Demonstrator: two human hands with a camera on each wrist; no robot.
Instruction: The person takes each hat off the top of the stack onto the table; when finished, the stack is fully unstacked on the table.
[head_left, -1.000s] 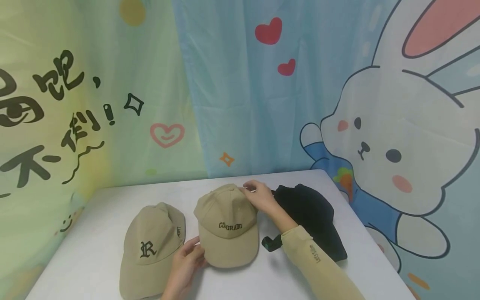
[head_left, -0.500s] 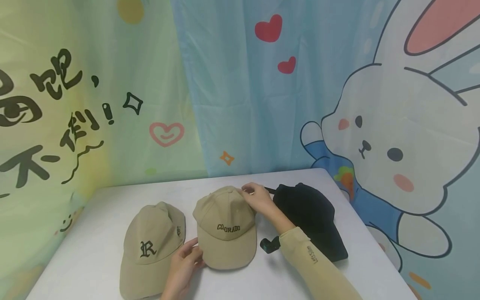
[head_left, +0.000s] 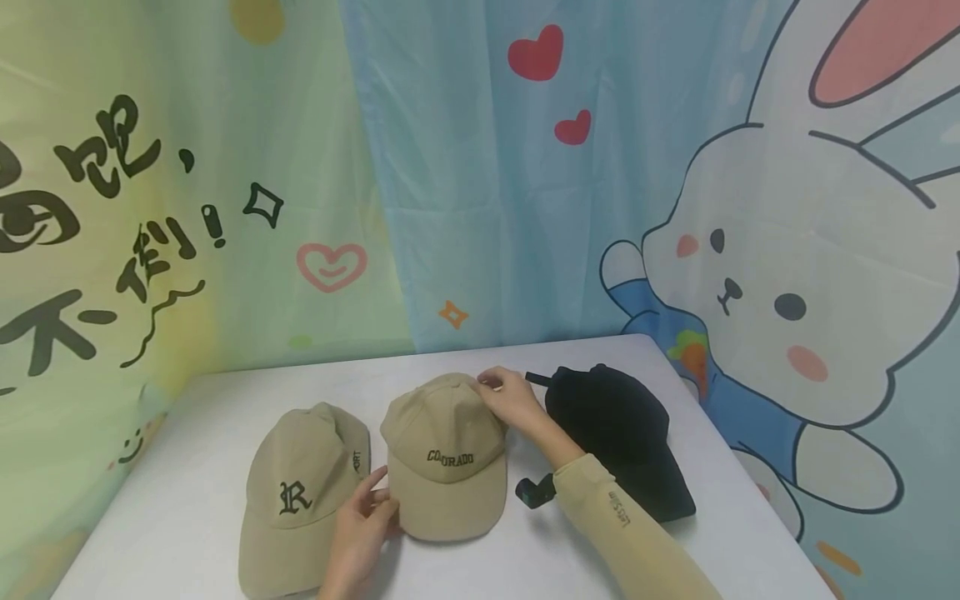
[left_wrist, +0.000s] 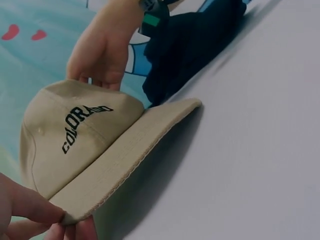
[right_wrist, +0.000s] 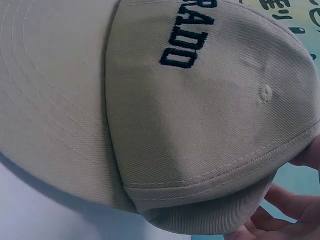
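A beige baseball cap (head_left: pixel 448 510) with dark COLORADO lettering is held between both hands, its brim toward the wearer of the camera. My left hand (head_left: pixel 358 529) pinches the left end of the brim between thumb and fingers, as the left wrist view shows up close. At the far right of the crown, my right hand (head_left: pixel 513 400) grips the cap's back edge. In the right wrist view, curled fingers (right_wrist: pixel 292 202) wrap that edge beside the strap end. The brim stands above the table in the left wrist view, a shadow beneath it.
Left of it lies a second beige cap (head_left: pixel 281 542) marked with an R, partly behind my left forearm. A black cap (head_left: pixel 618 442) lies to the right, close to my right sleeve (head_left: pixel 630 533). Both rest on the white table (head_left: pixel 172 500); a printed curtain (head_left: pixel 457 167) hangs behind.
The COLORADO cap has shifted slightly left and toward me, and both hands have moved with it. The other two caps have stayed in place.
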